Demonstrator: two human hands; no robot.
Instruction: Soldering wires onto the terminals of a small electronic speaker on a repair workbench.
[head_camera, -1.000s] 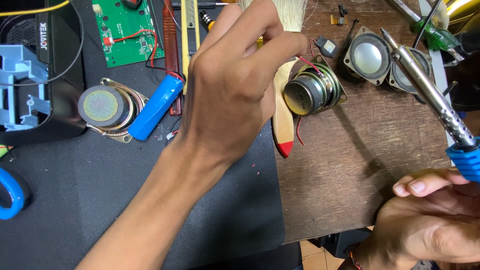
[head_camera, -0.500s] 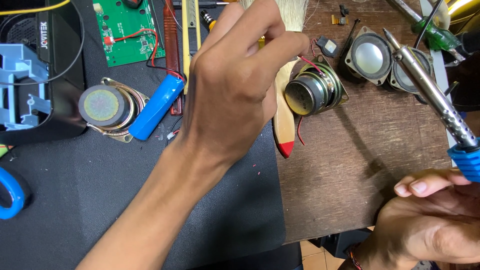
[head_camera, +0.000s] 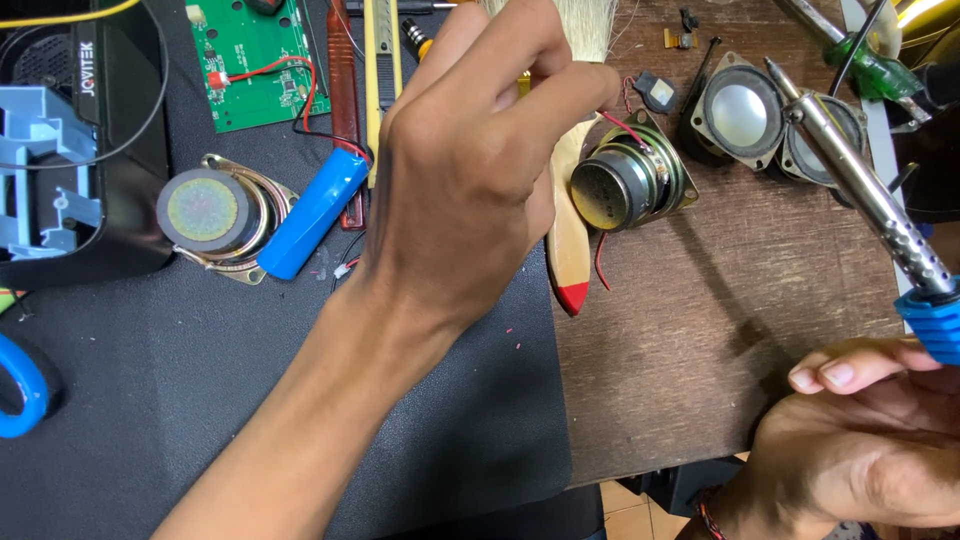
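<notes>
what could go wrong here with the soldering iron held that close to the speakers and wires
The soldering iron with the blue grip, held in the right hand, has its tip over the round silver speaker cone; a slip might scorch it. The left hand reaches near the thin red wire on the metal speaker magnet, within the tip's likely swing.

We see the soldering iron with a blue ribbed handle and a long silvery barrel, perforated near the handle; it slants up from the right edge of the wooden tabletop toward its far edge, raised above the boards, tip over a square-framed speaker. The small round speaker lies tilted on its side near the tabletop's left edge, grey magnet facing us, gold-green frame behind, a red wire running from its top.
</notes>
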